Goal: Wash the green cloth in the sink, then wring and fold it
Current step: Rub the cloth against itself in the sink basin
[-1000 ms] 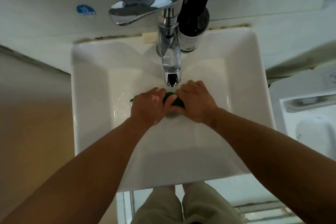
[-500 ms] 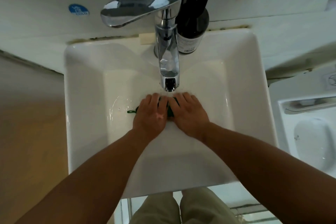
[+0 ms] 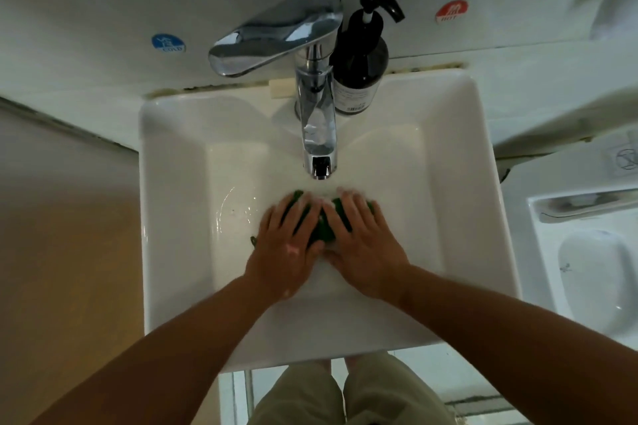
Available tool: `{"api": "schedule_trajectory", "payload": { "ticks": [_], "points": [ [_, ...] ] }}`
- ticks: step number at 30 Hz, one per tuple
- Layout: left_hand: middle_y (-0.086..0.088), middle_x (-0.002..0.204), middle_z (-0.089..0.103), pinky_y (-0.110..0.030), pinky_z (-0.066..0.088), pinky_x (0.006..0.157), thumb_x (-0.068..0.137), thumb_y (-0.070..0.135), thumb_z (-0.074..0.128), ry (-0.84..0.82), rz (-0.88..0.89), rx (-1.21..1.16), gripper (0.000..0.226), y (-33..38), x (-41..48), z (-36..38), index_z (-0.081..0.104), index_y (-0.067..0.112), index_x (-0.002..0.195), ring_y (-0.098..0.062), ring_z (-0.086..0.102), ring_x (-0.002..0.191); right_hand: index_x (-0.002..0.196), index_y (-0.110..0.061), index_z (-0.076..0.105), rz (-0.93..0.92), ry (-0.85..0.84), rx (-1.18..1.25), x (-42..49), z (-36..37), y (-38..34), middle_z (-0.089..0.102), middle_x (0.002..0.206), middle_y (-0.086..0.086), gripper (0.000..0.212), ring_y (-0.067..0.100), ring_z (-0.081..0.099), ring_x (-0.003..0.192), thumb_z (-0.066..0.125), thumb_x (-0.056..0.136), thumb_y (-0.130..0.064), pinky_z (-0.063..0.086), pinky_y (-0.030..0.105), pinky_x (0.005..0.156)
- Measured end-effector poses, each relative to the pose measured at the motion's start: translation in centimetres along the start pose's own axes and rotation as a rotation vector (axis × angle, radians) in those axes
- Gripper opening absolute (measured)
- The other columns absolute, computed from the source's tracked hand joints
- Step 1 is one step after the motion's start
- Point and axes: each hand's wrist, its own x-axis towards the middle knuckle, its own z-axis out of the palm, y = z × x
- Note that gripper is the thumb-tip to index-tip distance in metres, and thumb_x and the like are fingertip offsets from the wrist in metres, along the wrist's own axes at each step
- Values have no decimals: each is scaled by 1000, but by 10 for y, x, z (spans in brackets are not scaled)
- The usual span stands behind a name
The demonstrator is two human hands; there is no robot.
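The green cloth (image 3: 322,229) lies on the bottom of the white sink (image 3: 172,217), just below the chrome tap spout (image 3: 320,162). Most of it is hidden under my hands; green shows between them and past my fingertips. My left hand (image 3: 288,245) presses on the cloth's left part with straight, spread fingers. My right hand (image 3: 362,241) presses on its right part the same way. The two hands lie side by side, nearly touching. Water wets the basin around them.
A dark pump bottle (image 3: 360,62) stands on the sink's back rim right of the tap, whose lever (image 3: 272,33) points left. A small soap bar (image 3: 281,89) lies behind the tap. A second white fixture (image 3: 587,252) stands to the right.
My hands have gone from gripping the bunched cloth to lying flat on it with fingers spread. The cloth has been flattened out and shows more green.
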Motion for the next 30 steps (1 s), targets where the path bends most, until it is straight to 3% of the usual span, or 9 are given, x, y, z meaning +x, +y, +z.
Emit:
{"api": "schedule_trajectory", "payload": {
  "ticks": [3,8,13,15,17,19,22,25,30],
  "points": [
    [-13,136,57,-47,43,101,97,39,49,7,-63,51,54,8,11,11,51,5,140,-35,48,126,147,-10,43,-23,128,-52,18,10,0,48,145,20,65,41,45,131,54,94,-45,40,53,103],
    [-13,89,62,-41,48,61,101,38,45,97,32,122,39,-10,50,17,63,3,102,-31,56,74,109,-11,62,-139,255,-82,59,-3,24,62,94,12,29,31,59,75,64,82,-21,45,36,55],
    [-7,60,64,-24,31,49,95,52,49,-23,-99,198,50,-3,83,-17,69,11,77,-27,59,47,93,-15,59,-44,63,-123,70,-35,38,68,77,3,47,29,65,62,39,90,-58,39,31,55],
    [-6,62,64,-25,34,53,97,56,39,62,-140,134,56,0,81,-26,69,16,73,-26,59,54,91,-15,61,-51,139,-59,60,-38,35,67,86,6,48,28,63,73,40,88,-58,45,36,65],
    [-11,94,67,-36,43,72,101,53,35,60,-142,86,53,-6,61,-24,73,18,100,-29,59,86,116,-14,61,-45,154,-6,42,-30,32,59,122,13,41,31,57,105,53,92,-47,48,44,88],
    [-17,134,53,-47,42,96,101,48,40,61,-131,126,49,-13,33,-19,60,19,135,-37,49,120,147,-18,38,-44,85,18,19,-19,27,32,155,15,60,36,37,137,59,94,-36,37,49,111],
    [-17,159,33,-57,31,113,103,47,35,-46,-48,62,58,-4,2,-5,42,16,151,-40,32,144,159,-20,15,-87,8,-3,0,0,15,14,166,14,78,39,20,149,54,95,-45,23,57,120],
    [-15,155,40,-49,35,108,101,46,42,-66,-83,97,60,7,4,10,42,10,149,-36,38,138,154,-12,35,-85,113,-94,12,11,6,38,156,14,69,39,42,136,49,98,-50,40,54,103],
    [-15,103,63,-40,48,68,95,37,52,107,8,163,35,-9,46,14,53,10,116,-32,58,81,126,-8,58,-135,324,-99,50,8,17,63,111,13,40,32,59,86,50,89,-19,51,41,63]
  ]
}}
